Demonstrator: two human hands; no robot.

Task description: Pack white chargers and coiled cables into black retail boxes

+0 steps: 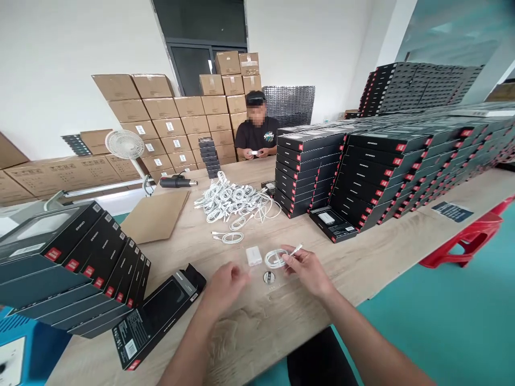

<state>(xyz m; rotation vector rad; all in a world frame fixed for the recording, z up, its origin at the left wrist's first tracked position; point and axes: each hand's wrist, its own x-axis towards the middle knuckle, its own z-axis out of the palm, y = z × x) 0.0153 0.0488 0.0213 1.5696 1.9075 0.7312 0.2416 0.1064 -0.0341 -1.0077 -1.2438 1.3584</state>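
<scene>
While hovering above the wooden table (281, 327), left hand (225, 284) curling half-open and touching nothing, right hand (309, 271) pinching a coiled white cable (276, 259) near its plug, just right of a white charger block (254, 255).

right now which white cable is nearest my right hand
The coiled white cable in your right hand, its plug past your fingers; the others lie farther up the table, most in a heap

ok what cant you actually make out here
Head view:
- coil of white cable: right hand covers part of it
- small round disc: marking too small to read
- white item held by the seated person: partly hidden by their hands, too small
- black boxes: lettering too small to read
</scene>
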